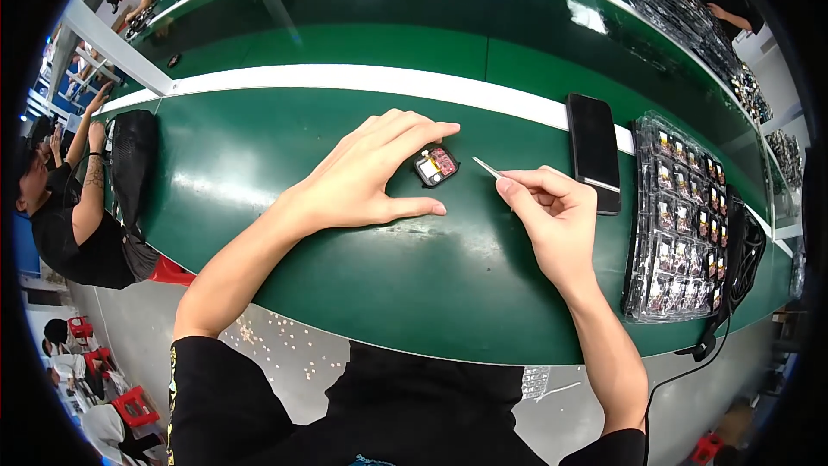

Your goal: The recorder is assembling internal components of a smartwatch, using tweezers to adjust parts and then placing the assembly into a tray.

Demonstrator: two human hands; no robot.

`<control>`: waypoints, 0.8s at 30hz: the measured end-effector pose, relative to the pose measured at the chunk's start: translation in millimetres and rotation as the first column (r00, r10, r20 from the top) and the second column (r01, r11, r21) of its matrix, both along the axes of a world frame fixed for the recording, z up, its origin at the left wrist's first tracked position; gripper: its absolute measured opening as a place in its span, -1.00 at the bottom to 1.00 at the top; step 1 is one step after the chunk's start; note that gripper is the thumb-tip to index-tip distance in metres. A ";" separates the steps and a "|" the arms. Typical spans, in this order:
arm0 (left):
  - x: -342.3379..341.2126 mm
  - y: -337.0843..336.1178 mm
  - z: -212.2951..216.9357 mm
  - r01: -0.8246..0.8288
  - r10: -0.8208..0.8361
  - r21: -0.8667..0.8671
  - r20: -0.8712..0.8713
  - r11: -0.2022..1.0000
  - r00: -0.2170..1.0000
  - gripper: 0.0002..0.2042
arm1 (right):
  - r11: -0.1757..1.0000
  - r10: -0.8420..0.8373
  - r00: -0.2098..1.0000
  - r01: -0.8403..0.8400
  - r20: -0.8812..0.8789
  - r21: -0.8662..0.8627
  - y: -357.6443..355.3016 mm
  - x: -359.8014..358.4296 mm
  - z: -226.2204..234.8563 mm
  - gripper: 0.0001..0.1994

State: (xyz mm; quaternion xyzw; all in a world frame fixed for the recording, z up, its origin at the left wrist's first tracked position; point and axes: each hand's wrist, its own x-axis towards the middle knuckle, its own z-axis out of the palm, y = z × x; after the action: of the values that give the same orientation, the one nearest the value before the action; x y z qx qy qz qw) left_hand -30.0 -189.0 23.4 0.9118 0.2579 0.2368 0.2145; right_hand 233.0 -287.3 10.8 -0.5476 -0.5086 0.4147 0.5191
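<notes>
A small square black device (435,166) with an open back showing red and yellow parts lies on the green table (259,155). My left hand (362,177) rests flat beside it, fingers spread, index finger and thumb bracketing the device without gripping it. My right hand (552,207) is closed on thin metal tweezers (487,167), whose tip points left toward the device, a short gap away.
A black phone (593,151) lies right of my hand. Beyond it a clear plastic tray (681,224) holds several small devices, with a black cable at its right. A black bag (132,164) sits at the table's left end. Other people sit at far left and far right.
</notes>
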 end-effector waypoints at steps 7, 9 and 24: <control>-9.2 8.0 -11.1 0.044 -0.048 0.058 0.063 0.997 0.997 -0.28 | 0.999 0.033 0.998 -0.033 0.045 0.010 -2.5 -2.8 2.0 -0.86; -8.4 7.9 -7.2 -0.006 0.006 0.047 0.010 0.999 1.000 -0.37 | 0.999 0.033 0.999 -0.033 0.041 0.017 -3.2 -1.7 1.7 -0.86; -1.5 2.8 -9.4 0.100 -0.099 -0.064 0.014 0.993 0.995 -0.42 | 0.995 0.093 0.996 -0.094 0.014 0.038 -6.7 -4.6 7.1 -0.86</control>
State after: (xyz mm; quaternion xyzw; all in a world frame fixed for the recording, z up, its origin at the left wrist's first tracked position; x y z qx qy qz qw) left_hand -31.5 -186.2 14.0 0.9148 0.2184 0.2223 0.2569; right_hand 228.4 -294.0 17.8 -0.5156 -0.5447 0.4253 0.5066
